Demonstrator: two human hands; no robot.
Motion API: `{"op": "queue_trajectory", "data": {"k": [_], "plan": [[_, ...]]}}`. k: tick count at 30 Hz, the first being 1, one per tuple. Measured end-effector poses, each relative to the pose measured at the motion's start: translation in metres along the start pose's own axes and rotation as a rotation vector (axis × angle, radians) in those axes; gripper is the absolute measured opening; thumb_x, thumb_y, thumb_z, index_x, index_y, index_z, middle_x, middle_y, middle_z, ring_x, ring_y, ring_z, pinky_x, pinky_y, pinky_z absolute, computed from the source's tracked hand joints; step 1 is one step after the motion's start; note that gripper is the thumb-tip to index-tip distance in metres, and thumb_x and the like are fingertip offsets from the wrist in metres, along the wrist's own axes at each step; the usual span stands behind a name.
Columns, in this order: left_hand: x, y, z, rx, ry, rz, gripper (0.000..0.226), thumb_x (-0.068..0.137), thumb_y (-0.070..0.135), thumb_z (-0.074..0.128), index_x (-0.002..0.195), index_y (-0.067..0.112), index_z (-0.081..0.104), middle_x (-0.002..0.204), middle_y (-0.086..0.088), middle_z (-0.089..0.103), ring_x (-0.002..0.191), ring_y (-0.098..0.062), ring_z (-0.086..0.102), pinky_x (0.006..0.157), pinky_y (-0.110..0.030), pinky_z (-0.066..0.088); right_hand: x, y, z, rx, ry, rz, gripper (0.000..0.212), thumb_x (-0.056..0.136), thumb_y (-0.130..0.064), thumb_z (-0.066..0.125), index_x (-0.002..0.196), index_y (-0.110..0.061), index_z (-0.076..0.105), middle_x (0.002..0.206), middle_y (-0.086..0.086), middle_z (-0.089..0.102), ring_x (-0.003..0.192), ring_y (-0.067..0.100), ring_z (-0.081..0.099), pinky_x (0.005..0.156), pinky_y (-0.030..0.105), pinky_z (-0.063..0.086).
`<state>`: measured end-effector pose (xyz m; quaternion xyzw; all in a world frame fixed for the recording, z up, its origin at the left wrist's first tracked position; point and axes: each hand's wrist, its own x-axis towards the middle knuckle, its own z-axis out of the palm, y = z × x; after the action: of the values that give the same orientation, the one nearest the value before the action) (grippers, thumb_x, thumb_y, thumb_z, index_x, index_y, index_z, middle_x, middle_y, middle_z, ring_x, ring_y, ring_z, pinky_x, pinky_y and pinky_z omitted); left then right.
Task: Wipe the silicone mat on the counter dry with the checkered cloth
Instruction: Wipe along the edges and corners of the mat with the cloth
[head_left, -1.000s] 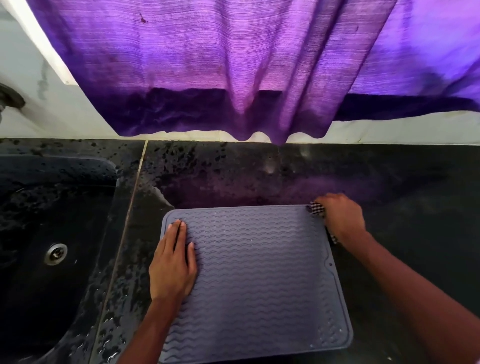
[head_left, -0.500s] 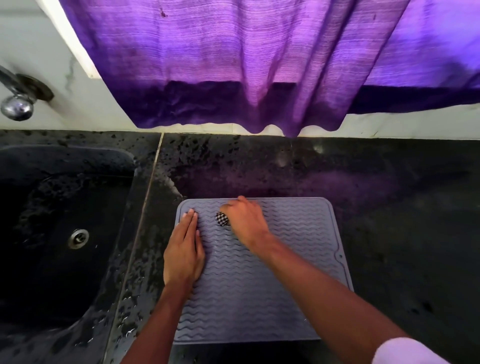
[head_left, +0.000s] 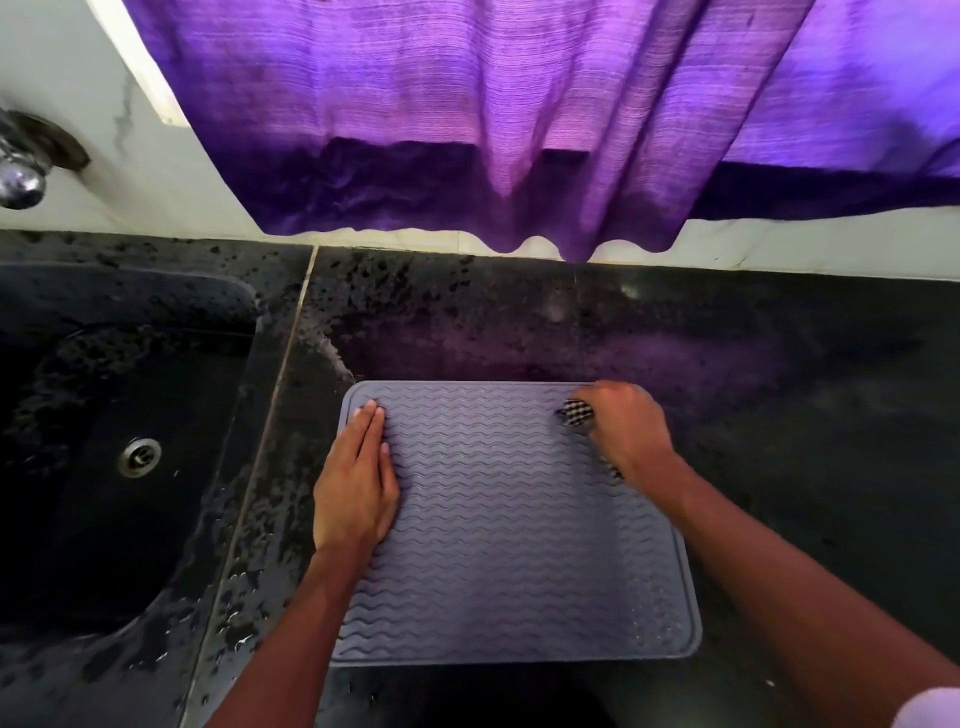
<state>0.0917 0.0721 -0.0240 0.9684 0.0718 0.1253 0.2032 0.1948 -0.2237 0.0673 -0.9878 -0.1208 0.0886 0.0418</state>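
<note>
Right-hand fingers (head_left: 609, 399) are curled tight round the bunched checkered cloth (head_left: 575, 414), only a small wad of it poking out on the thumb side. The right hand (head_left: 626, 434) presses that wad onto the far right corner of the silicone mat (head_left: 519, 545). Over on the other side, the left-hand fingers (head_left: 372, 431) lie straight and together, and the left hand (head_left: 357, 486) rests flat on the mat's left edge, pinning it down. The mat lies flat on the dark counter (head_left: 779, 395), just right of the sink (head_left: 244, 312), under the purple curtain (head_left: 467, 130).

By my read, this is mid-wipe, working the far strip of the ribbed surface. Next comes a firm sweep across toward the left hand, then lower rows toward the near edge, where faint specks near the right corner could be water; I can't tell. The left palm needs to hold so the mat doesn't slide on the wet-looking stone.
</note>
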Motion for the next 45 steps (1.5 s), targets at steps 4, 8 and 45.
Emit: {"op": "queue_trajectory", "data": {"k": [4, 8, 45], "plan": [[-0.001, 0.002, 0.0, 0.024, 0.006, 0.005, 0.049, 0.102, 0.02, 0.037, 0.144, 0.0, 0.051, 0.152, -0.01, 0.049, 0.141, -0.025, 0.046, 0.114, -0.043, 0.042, -0.005, 0.032, -0.01, -0.084, -0.017, 0.171, 0.024, 0.086, -0.012, 0.058, 0.104, -0.022, 0.069, 0.101, 0.008, 0.069, 0.096, 0.031, 0.066, 0.078, 0.04, 0.053], [0.0, 0.004, -0.001, 0.014, -0.006, -0.013, 0.05, 0.102, 0.021, 0.036, 0.145, 0.001, 0.05, 0.152, -0.01, 0.049, 0.141, -0.024, 0.046, 0.115, -0.042, 0.042, 0.002, 0.007, -0.022, -0.107, -0.006, 0.097, 0.021, 0.086, -0.013, 0.057, 0.101, -0.021, 0.07, 0.099, 0.009, 0.07, 0.095, 0.031, 0.066, 0.078, 0.039, 0.054], [0.0, 0.005, -0.009, -0.038, -0.06, -0.051, 0.054, 0.102, 0.028, 0.03, 0.146, 0.006, 0.051, 0.154, -0.005, 0.047, 0.141, -0.019, 0.045, 0.117, -0.036, 0.039, -0.024, -0.102, 0.027, 0.203, 0.051, -0.309, 0.039, 0.071, 0.002, 0.07, 0.102, -0.022, 0.07, 0.097, 0.0, 0.07, 0.098, 0.025, 0.061, 0.084, 0.037, 0.051]]}}
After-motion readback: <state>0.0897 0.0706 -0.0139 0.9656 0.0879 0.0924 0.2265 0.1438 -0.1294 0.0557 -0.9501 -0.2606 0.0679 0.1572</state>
